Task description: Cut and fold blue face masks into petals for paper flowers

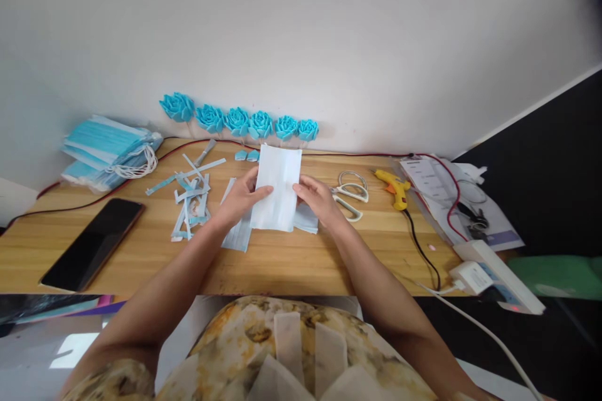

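Between my two hands I hold up a pale blue-white mask sheet [276, 191], unfolded, with no ear loops visible. My left hand [239, 197] grips its left edge, thumb on the front face. On the opposite edge, my right hand [320, 197] pinches with thumb and fingers. Another mask sheet [237, 237] lies on the table below my left hand, and a further light blue piece [306, 220] shows under my right. Just beyond the held sheet lie small blue petal pieces [247, 155]. Cut strips [190, 203] are heaped left of my left hand.
Several blue fabric flowers [237, 120] stand along the wall. A stack of masks [106, 147] and a phone [94, 244] are at left. Scissors [350, 194], a yellow glue gun [395, 188], papers [423, 178] and a power strip [505, 282] with trailing cables occupy the right side.
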A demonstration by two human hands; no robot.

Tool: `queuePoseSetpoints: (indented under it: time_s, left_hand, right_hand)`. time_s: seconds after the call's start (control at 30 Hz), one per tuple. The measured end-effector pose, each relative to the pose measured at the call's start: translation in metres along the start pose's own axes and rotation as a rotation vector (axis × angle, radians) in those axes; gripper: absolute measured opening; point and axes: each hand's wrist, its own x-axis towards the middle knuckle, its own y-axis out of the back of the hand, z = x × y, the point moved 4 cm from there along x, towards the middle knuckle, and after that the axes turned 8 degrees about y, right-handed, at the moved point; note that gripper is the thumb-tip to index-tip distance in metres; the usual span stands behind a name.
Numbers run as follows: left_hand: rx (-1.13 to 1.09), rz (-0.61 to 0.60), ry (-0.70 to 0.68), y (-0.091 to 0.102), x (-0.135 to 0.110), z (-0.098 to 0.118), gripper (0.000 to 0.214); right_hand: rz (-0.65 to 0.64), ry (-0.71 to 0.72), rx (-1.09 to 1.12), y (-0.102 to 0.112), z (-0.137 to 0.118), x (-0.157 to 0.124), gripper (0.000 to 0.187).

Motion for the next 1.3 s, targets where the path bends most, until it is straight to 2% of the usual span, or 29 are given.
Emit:
queuePoseSetpoints:
  time_s: [0.07, 0.17, 0.27, 0.37, 0.43, 0.53, 0.67, 0.8, 0.97, 1.3]
  left_hand:
    - [0.015, -0.085, 0.011, -0.005, -0.001, -0.002, 0.064]
    - [0.016, -0.204, 0.018, -0.012, -0.002, -0.005, 0.068]
    - [0.005, -0.223, 0.014, -0.018, -0.004, -0.003, 0.073]
    - [0.051, -0.225, 0.061, -0.022, -0.006, -0.002, 0.070]
    - [0.108, -0.180, 0.116, -0.022, -0.006, -0.004, 0.062]
    - [0.126, -0.036, 0.140, -0.015, -0.004, -0.007, 0.050]
    - [-0.031, 0.148, 0.098, 0.000, 0.003, -0.007, 0.044]
    - [-0.198, 0.281, 0.046, 0.011, 0.007, -0.007, 0.051]
    - [-0.200, 0.293, 0.005, 0.014, 0.007, -0.006, 0.054]
    - [-0.194, 0.351, -0.067, 0.025, 0.004, 0.008, 0.047]
  right_hand:
    - [0.006, -0.023, -0.016, 0.000, 0.003, -0.001, 0.037]
    - [0.102, -0.062, -0.026, 0.005, 0.012, -0.002, 0.039]
    - [0.227, -0.077, 0.054, 0.009, 0.019, -0.001, 0.038]
    - [0.344, -0.035, 0.168, 0.014, 0.018, 0.002, 0.037]
    - [0.399, -0.006, 0.201, 0.018, 0.015, 0.004, 0.037]
    - [0.453, 0.018, 0.213, 0.023, 0.012, 0.006, 0.040]
    - [0.513, 0.014, 0.198, 0.028, 0.012, 0.004, 0.037]
    - [0.411, -0.035, 0.178, 0.023, 0.009, 0.004, 0.037]
    - [0.398, -0.010, 0.220, 0.024, 0.001, 0.005, 0.038]
    - [0.353, 0.061, 0.023, 0.026, 0.013, 0.005, 0.029]
